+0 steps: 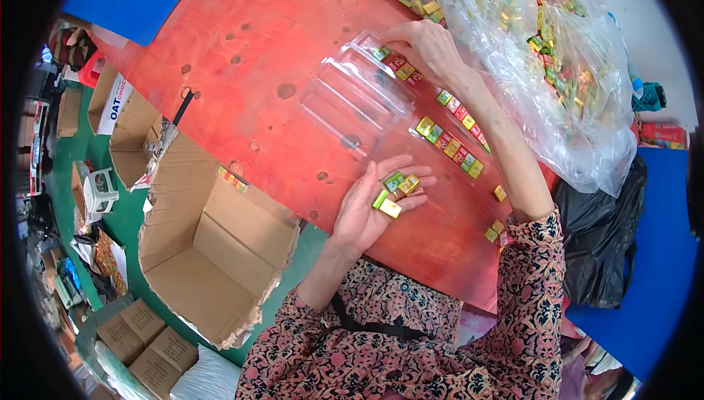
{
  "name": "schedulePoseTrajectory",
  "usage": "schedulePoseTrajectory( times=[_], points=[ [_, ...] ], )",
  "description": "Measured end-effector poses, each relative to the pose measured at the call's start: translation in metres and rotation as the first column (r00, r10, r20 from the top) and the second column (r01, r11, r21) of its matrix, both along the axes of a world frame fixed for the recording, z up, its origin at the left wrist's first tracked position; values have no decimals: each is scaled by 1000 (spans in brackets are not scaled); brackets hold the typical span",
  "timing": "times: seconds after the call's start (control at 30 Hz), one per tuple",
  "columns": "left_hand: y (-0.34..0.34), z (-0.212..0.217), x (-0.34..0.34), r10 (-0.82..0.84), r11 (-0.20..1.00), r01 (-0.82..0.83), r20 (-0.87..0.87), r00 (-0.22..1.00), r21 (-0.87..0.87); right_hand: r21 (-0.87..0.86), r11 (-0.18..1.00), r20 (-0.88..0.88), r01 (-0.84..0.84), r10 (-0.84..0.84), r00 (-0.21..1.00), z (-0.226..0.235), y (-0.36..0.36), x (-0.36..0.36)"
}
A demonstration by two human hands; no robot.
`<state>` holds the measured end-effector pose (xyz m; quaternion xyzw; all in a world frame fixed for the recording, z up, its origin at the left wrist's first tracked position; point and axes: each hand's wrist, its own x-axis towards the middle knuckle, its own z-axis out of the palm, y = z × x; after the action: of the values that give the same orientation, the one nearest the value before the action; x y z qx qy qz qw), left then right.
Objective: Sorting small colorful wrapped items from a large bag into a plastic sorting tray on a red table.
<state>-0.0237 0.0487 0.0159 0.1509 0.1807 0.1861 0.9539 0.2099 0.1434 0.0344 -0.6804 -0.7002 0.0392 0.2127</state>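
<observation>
My left hand [361,213] is palm up over the table's near edge, cradling several small foil-wrapped blocks [389,208] in green, yellow and gold. Farther off, my right hand [429,48] reaches down to a clear plastic tray [350,103] with long grooves. Its fingertips pinch at a green wrapped block [380,53], at the end of a row of blocks [405,70] in the tray's right groove. The hand partly covers that row. To the right of the tray lie two more rows of red, green and yellow blocks [449,148], one partly behind my right forearm.
A large clear bag [506,70] of wrapped blocks lies at the far right of the red table [249,55]. A black bag [601,231] sits to the right. Left of the table stands an open cardboard box [213,253]. Loose blocks [495,231] lie near my right sleeve.
</observation>
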Motion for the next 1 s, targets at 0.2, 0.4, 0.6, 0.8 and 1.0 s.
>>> schedulePoseTrajectory(
  times=[0.2,0.4,0.6,0.8,1.0],
  points=[
    [0,-1,0,6,1000,-6,14,1000,-6,90,996,-81,-2,9,997,-9,3,-3],
    [1,-1,1,5,1000,-5,22,1000,-11,41,990,154,-138,130,979,-11,9,-2],
    [-1,4,5,23,999,-22,2,1000,-26,124,984,7,-131,131,991,10,-8,0],
    [2,2,-1,43,998,-44,-21,999,-49,-337,915,-249,-224,143,958,62,-72,-31],
    [0,-7,-1,44,999,-44,4,999,-29,-388,831,-606,-399,97,790,57,-118,-57]
  ],
)
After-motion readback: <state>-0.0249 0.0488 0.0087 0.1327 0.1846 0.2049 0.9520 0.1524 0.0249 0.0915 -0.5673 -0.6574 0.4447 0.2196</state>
